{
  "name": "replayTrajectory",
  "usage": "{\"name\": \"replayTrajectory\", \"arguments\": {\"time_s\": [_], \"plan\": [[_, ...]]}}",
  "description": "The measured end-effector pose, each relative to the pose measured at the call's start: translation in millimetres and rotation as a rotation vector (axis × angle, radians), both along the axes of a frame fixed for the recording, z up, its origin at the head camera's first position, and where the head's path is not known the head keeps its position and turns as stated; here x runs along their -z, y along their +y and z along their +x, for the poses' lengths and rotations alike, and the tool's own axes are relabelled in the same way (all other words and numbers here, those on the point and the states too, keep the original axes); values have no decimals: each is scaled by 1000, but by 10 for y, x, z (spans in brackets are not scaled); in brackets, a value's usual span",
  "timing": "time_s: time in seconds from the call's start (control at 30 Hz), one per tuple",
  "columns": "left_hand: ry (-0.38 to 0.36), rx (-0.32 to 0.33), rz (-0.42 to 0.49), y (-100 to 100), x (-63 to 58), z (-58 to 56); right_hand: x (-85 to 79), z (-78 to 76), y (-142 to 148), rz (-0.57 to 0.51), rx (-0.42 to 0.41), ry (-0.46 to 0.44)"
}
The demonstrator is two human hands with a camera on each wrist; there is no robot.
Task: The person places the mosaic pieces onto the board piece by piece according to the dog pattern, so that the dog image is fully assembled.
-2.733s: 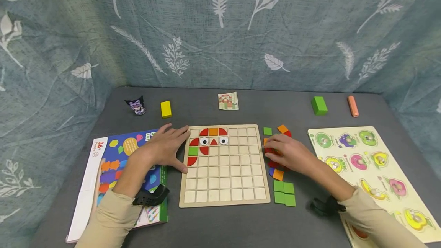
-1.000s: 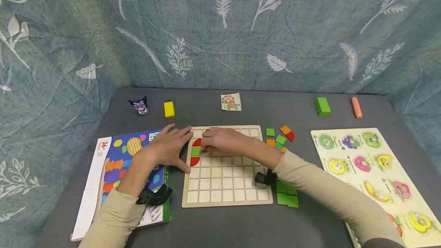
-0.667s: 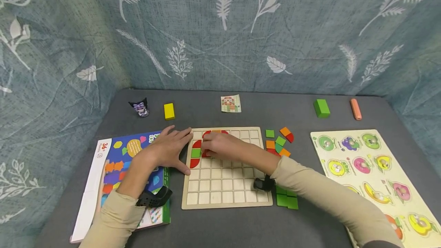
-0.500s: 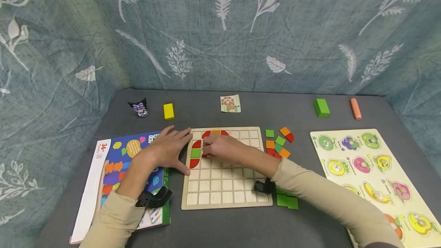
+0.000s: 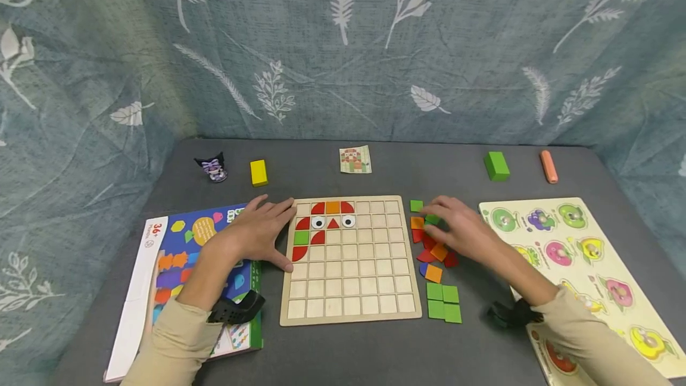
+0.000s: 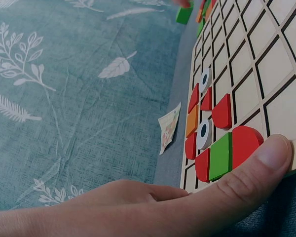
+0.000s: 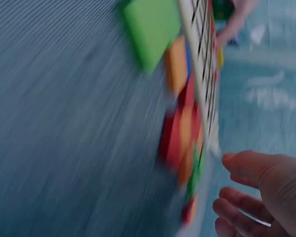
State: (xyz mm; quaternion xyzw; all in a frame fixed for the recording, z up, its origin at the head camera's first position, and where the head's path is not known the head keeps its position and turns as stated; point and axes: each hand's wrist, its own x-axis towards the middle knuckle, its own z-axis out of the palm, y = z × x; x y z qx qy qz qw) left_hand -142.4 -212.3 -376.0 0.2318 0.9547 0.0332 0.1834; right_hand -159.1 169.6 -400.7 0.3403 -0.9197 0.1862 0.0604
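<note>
My left hand (image 5: 262, 231) rests spread along the left edge of the wooden grid board (image 5: 370, 317); its thumb (image 6: 256, 173) lies by the near-left edge. Upper-left cells of the board hold several red rounded pieces (image 5: 299, 253), an orange square (image 5: 333, 207), a green square (image 5: 302, 237), a red triangle (image 5: 333, 224) and two eye discs (image 5: 348, 221). Right of the board, my right hand (image 5: 463, 228) hovers by a loose pile of red pieces (image 5: 427, 256), orange squares (image 5: 417, 223) and green squares. In the right wrist view its thumb and fingers are apart, with nothing visible between them.
Several green squares (image 5: 435, 309) lie below the pile. A boxed set (image 5: 182, 237) stands left, a fruit puzzle board (image 5: 605, 255) right. Along the back sit a figurine (image 5: 214, 168), yellow block (image 5: 259, 173), pattern card (image 5: 355, 159), green block (image 5: 496, 166) and orange stick (image 5: 548, 167).
My right hand has moved from the board's upper left back to the loose pile on the right. The red piece below the left eye appears turned compared with 2.7 s ago. My left hand stays put.
</note>
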Motion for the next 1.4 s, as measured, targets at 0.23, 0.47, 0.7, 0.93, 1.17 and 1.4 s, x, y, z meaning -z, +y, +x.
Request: {"name": "replayTrajectory", "arguments": {"time_s": [0.23,0.47,0.7,0.93,1.17,1.4], "plan": [[-10,-10,7,-26,0,28,54,-68,548,18,115,-20],[-6,-11,10,-24,25,41,100,-158,547,30,3,34],[-5,-3,5,-19,40,38,104,-160,570,106,-37,29],[-14,-12,-10,-20,18,25,85,-136,688,151,-79,31],[-9,-13,-2,-33,5,2,120,-182,718,126,-128,110],[-15,-9,4,-23,-14,-7,133,-204,743,100,-156,164]]}}
